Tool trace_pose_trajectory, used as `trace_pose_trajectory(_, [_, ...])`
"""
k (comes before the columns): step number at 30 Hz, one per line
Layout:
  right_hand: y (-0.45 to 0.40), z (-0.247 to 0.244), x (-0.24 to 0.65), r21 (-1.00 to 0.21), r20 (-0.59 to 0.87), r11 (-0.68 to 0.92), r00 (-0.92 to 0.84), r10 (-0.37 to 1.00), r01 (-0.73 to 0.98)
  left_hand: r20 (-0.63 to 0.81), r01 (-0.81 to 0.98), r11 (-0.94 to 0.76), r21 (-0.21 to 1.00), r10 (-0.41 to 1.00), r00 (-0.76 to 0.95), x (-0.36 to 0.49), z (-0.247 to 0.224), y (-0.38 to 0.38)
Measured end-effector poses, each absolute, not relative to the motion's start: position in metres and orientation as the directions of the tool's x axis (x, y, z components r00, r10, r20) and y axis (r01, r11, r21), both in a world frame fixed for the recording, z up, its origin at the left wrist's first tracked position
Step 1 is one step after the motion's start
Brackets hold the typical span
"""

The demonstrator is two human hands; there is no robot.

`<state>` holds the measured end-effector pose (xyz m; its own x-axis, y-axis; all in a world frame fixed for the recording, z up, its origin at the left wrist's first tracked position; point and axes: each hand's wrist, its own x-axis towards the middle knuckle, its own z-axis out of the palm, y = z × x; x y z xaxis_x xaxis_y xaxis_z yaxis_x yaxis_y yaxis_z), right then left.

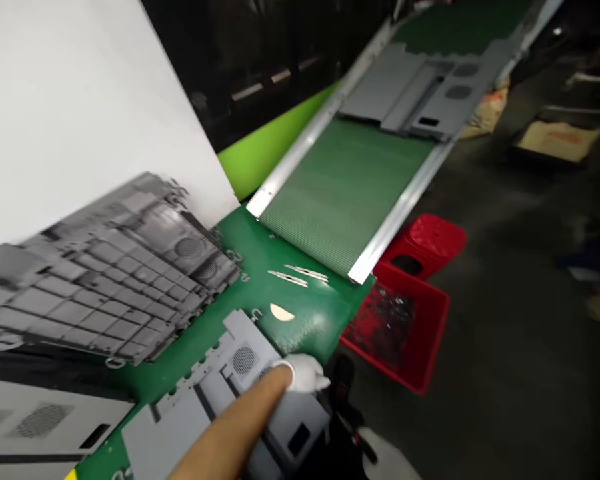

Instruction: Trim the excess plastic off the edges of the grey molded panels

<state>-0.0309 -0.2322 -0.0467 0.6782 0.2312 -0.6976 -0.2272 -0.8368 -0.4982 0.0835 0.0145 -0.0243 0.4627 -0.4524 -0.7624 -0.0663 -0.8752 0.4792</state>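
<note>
Left grip (300,373), seemingly closed on the grey plastic panel (195,400) to steady it on the green conveyor belt (325,320); right grip (385,457), too cut off to tell.

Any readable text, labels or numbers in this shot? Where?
None readable. The orange-red print on the tan sheet at far right is too blurred to read, and the grey plastic panel under the gloved hand shows no legible marking.
</note>
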Motion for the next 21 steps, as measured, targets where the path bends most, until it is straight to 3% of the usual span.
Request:
trace_pose_trajectory(3, [-0.233, -0.040, -0.028, -0.579, -0.699, -0.796, 0.609, 0.374, -0.177, -0.752, -0.044, -0.842, 0.537, -0.502, 0.428, 0.092, -0.039, 0.017])
trace_pose_trajectory(9, [-0.234, -0.036, -0.003, -0.576, -0.677, -0.815, 0.595, 0.432, -0.064, -0.754, 0.165, -0.759, 0.629, -0.545, 0.367, 0.103, -0.053, 0.017])
trace_pose_trajectory(21, [-0.222, -0.031, 0.016, -0.541, -0.617, -0.829, 0.604, 0.505, 0.141, -0.763, 0.285, -0.713, 0.640, -0.549, 0.340, 0.108, -0.043, 0.016])
